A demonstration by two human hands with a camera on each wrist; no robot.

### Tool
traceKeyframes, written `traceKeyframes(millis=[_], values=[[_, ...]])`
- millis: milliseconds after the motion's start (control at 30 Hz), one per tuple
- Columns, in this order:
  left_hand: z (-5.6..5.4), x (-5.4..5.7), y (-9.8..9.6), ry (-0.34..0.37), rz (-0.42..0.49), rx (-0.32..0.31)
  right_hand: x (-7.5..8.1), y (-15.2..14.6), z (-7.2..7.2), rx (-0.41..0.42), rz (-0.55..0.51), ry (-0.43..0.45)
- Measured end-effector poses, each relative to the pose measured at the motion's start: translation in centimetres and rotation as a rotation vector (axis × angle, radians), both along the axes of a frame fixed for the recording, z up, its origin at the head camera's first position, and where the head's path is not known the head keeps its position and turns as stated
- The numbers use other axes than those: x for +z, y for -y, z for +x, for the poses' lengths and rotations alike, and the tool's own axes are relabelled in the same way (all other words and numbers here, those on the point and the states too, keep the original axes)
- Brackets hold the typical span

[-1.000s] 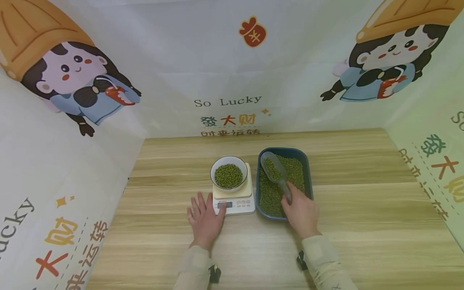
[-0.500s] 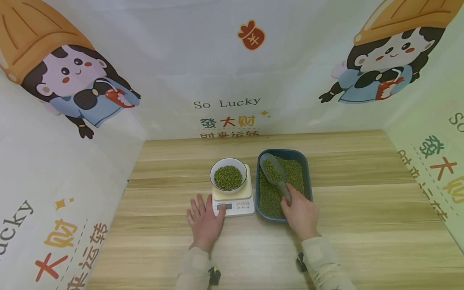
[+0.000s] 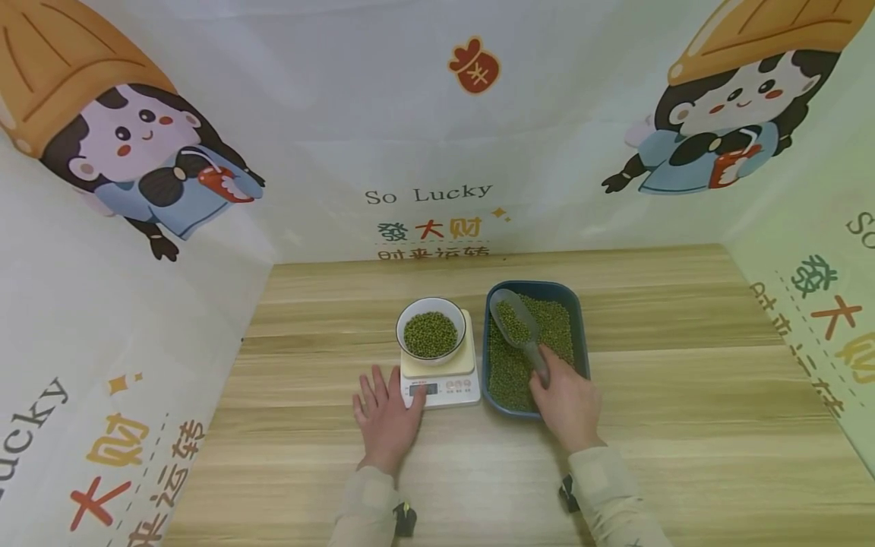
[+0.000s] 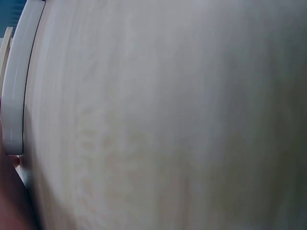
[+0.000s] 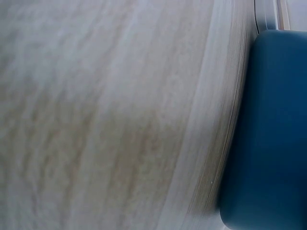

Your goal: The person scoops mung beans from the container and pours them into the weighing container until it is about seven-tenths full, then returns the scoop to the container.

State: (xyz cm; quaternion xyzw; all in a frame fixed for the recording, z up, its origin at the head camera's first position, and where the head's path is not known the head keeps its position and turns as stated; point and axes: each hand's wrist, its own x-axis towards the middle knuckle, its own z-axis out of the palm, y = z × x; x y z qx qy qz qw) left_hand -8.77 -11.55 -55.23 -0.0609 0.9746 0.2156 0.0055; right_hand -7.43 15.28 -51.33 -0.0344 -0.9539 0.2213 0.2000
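While one hand [image 3: 567,399] holds one scoop [image 3: 516,319], another [image 3: 390,427] spreads.

Head cam is up high, far back, looks fwd & down: gets lots of tbl [image 3: 294,441], w/ wall [image 3: 328,99] at 12 o'clock. L wrist cam is low, v. close to tbl, scale [image 4: 20,86] edge at abt 9 o'clock. R wrist cam is low & close too, blue tub [image 5: 276,134] at 3 o'clock. Head & L share scale; head & R share blue tub.
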Motion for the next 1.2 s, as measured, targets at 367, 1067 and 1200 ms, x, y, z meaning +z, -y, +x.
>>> traceKeyframes(millis=[367,1067,1200], values=[[-0.04,-0.11,0.10,0.014,-0.024,-0.005,0.07,0.03,0.05,-0.007,0.000,0.002],[-0.04,-0.11,0.08,0.020,-0.017,-0.005,0.07,0.00,0.05,-0.006,0.004,-0.001],[-0.03,0.07,0.04,0.008,-0.012,-0.005,0.02,0.01,0.00,-0.006,0.008,-0.002]])
